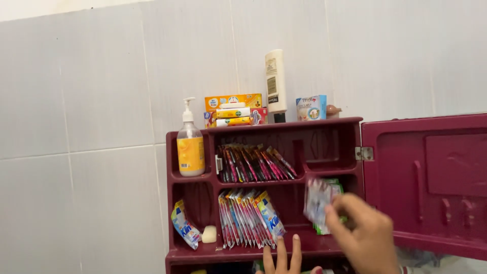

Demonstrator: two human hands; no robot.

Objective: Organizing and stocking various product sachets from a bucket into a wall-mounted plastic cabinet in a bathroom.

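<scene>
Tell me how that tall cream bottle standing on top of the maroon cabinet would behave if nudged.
The cream bottle is tall and narrow, standing on its dark cap, so it would probably tip easily. Being rounded, it might roll off the cabinet top. Its plastic looks smooth, perhaps slippery when wet.

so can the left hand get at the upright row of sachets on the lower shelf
Probably yes. The left hand rests its fingers on the lower shelf's front edge, just beside the row of sachets. The cabinet door hangs open and nothing lies between them.
</scene>
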